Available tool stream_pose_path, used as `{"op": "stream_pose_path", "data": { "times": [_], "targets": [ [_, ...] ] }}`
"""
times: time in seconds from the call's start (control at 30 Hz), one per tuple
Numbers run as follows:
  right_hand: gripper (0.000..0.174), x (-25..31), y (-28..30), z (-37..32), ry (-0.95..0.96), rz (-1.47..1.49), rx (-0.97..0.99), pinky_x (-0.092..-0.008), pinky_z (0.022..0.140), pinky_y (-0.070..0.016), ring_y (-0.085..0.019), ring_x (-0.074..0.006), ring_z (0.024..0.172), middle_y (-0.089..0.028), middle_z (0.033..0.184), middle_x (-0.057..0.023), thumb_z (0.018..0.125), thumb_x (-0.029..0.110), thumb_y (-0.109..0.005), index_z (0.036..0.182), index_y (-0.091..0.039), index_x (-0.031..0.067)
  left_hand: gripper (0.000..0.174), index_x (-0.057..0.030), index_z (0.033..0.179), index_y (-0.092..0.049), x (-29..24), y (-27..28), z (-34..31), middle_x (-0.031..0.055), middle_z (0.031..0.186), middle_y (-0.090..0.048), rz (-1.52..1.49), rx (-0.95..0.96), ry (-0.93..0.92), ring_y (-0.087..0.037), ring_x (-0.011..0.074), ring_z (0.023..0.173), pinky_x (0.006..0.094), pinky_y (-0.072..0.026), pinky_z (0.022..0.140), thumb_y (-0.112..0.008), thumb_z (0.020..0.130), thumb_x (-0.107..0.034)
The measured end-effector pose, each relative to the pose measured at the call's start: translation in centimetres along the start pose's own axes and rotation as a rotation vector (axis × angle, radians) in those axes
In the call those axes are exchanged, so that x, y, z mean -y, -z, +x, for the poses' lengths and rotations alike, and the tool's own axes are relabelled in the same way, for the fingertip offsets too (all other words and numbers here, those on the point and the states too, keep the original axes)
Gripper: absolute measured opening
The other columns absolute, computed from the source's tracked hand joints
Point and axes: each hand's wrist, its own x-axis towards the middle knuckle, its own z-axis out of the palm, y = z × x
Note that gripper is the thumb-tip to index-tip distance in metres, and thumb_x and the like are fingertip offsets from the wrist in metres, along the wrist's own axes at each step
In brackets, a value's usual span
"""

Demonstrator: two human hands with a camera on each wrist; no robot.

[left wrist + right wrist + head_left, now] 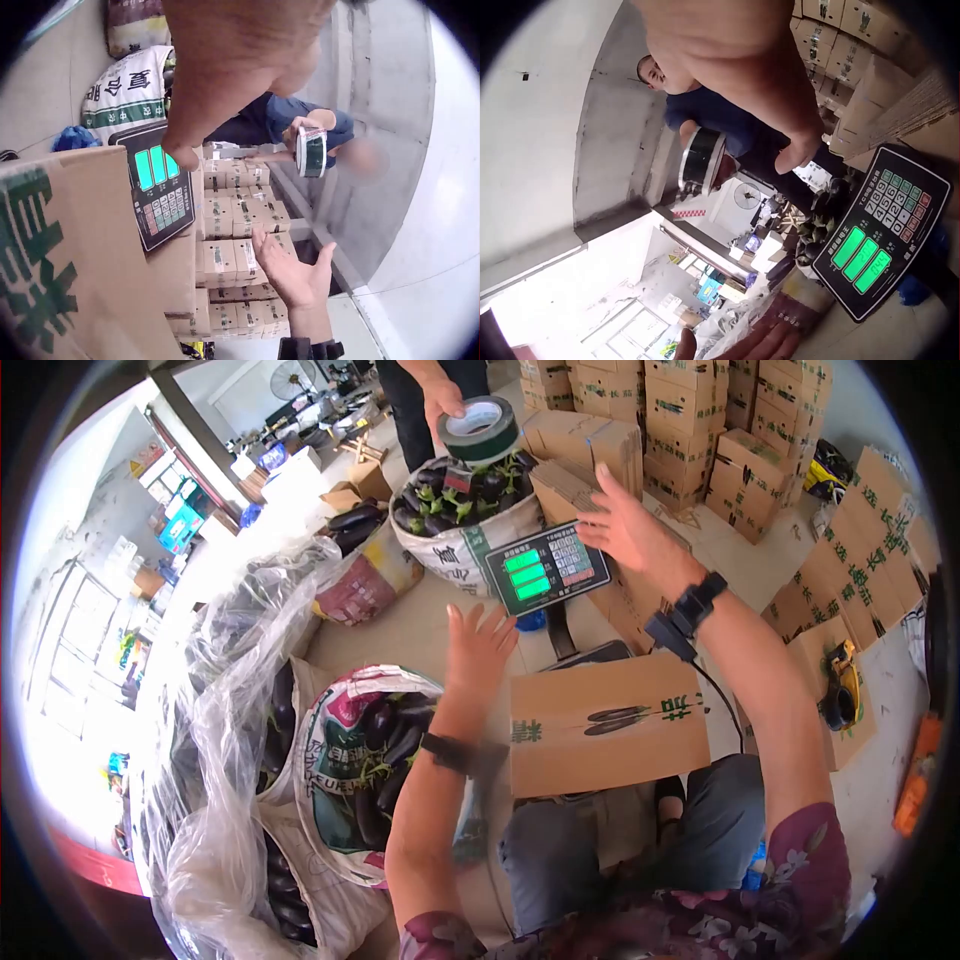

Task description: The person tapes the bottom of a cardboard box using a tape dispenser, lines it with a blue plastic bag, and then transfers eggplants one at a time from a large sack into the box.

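Head-view positions. Carton (608, 725), 4 o'clock: printed 茄, long axis roughly 9-to-3 o'clock. Scale display (548, 570), 1 o'clock: green-lit digits. White sack (430, 550), 12 o'clock: marked 复合. Tape roll (484, 444), 12 o'clock: gripped by standing person (403, 420). Left hand (475, 655), right hand (645, 535): wide, empty.

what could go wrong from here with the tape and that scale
The tape roll, in another person's hand and seen over the sack of eggplants in the head view, might slip and bruise the crop. The raised right hand is close to the scale display and could knock it. The black cable runs beside the carton and might snag its edge.
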Motion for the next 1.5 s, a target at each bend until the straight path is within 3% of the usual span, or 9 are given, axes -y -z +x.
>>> {"op": "stream_pose_path", "data": {
  "times": [0.17, 0.27, 0.4, 0.73, 0.93, 1.1, 1.17, 1.3, 1.5],
  "targets": [
    [0.082, 1.0, -3.3, 5.1, 0.059, 0.227, 0.188, -0.034, 0.085, -0.0532, -0.06, -0.0261, 0.104, -0.054, 0.125, -0.0196, 0.081, 0.059, -0.069, 0.128, -0.048, -0.0047, 0.097, -0.0013, 0.151, -0.01, -0.6, 0.9, 0.2, 0.0246, 0.153, -0.025, -0.041, 0.009, -0.002, -0.032, 0.039, 0.138, 0.044, -0.0305, 0.113, -0.05, 0.09, -0.065],
    [0.057, 1.4, -5.7, 5.3, 0.197, -0.118, 0.154, -0.0334, 0.077, -0.0548, -0.063, -0.0227, 0.091, -0.063, 0.107, -0.0101, 0.08, 0.046, -0.075, 0.117, -0.057, 0.0073, 0.095, -0.0008, 0.15, -0.011, -0.9, 1.3, -0.3, 0.0251, 0.151, -0.028, -0.034, 0.009, -0.008, -0.034, 0.0387, 0.137, 0.0427, -0.0324, 0.112, -0.05, 0.091, -0.063],
    [0.041, 0.1, -4.5, 3.8, 0.033, 0.089, 0.017, -0.0339, 0.072, -0.0557, -0.062, -0.0213, 0.088, -0.063, 0.103, -0.0115, 0.085, 0.024, -0.069, 0.116, -0.055, 0.0016, 0.089, 0.0005, 0.15, -0.014, -0.2, 0.9, -0.9, 0.0261, 0.149, -0.031, -0.003, 0.019, 0.018, -0.037, 0.0369, 0.136, 0.041, -0.0337, 0.111, -0.053, 0.093, -0.056],
    [0.033, -1.3, -1.2, -13.9, -0.057, 0.541, 0.287, -0.0429, 0.086, -0.0558, -0.063, -0.0259, 0.103, -0.062, 0.114, -0.0148, 0.095, 0.02, -0.054, 0.121, -0.052, -0.0002, 0.078, 0.0011, 0.146, -0.027, 3.2, -11.3, -7.5, 0.0187, 0.139, -0.045, 0.469, 0.257, -0.058, -0.044, 0.0309, 0.129, 0.0429, -0.0345, 0.109, -0.067, 0.09, -0.035],
    [0.036, -2.2, -1.8, -23.6, 0.011, 0.547, 0.115, -0.0376, 0.1, -0.0456, -0.058, -0.0201, 0.111, -0.062, 0.118, -0.0094, 0.098, 0.024, -0.053, 0.124, -0.054, 0.0, 0.066, -0.0009, 0.137, -0.04, 6.7, -17.9, -12.5, 0.0066, 0.128, -0.053, 0.367, 0.244, -0.165, -0.049, 0.0145, 0.116, 0.0327, -0.0374, 0.101, -0.074, 0.084, -0.02],
    [0.039, -3.9, -0.9, -28.8, 0.093, 0.693, 0.129, -0.0342, 0.098, -0.0439, -0.058, -0.0157, 0.108, -0.062, 0.118, -0.0073, 0.098, 0.031, -0.056, 0.123, -0.056, 0.0017, 0.066, 0.0019, 0.136, -0.041, 9.6, -20.3, -15.4, 0.0094, 0.127, -0.054, 0.586, 0.141, -0.029, -0.052, 0.0176, 0.116, 0.0323, -0.0379, 0.102, -0.075, 0.081, -0.013],
    [0.04, -4.6, -0.2, -30.5, 0.11, 0.677, 0.106, -0.0335, 0.097, -0.0444, -0.058, -0.0145, 0.108, -0.061, 0.118, -0.0068, 0.098, 0.033, -0.056, 0.125, -0.055, 0.0036, 0.053, 0.003, 0.121, -0.053, 11.2, -20.2, -16.3, 0.0102, 0.117, -0.06, 0.596, 0.11, -0.168, -0.059, 0.0168, 0.1, 0.0307, -0.0457, 0.09, -0.078, 0.079, -0.018],
    [0.054, -5.6, 0.9, -32.0, 0.163, 0.723, 0.139, -0.039, 0.107, -0.0375, -0.051, -0.0212, 0.121, -0.053, 0.131, -0.0094, 0.096, 0.037, -0.058, 0.136, -0.042, 0.004, 0.053, 0.0029, 0.126, -0.05, 13.4, -21.0, -17.2, 0.0121, 0.12, -0.057, 0.533, 0.13, -0.258, -0.055, 0.0176, 0.108, 0.0313, -0.0423, 0.095, -0.071, 0.08, -0.012],
    [0.049, -3.3, 6.7, -34.6, 0.156, 0.178, 0.077, -0.0328, 0.093, -0.0457, -0.055, -0.0147, 0.113, -0.057, 0.124, -0.005, 0.099, 0.044, -0.05, 0.131, -0.051, 0.0063, 0.068, 0.0002, 0.139, -0.037, 12.8, -21.1, -16.2, 0.0182, 0.121, -0.056, 0.119, 0.289, -0.155, -0.048, 0.0322, 0.127, 0.0519, -0.0348, 0.109, -0.07, 0.083, -0.018]
  ]
}}
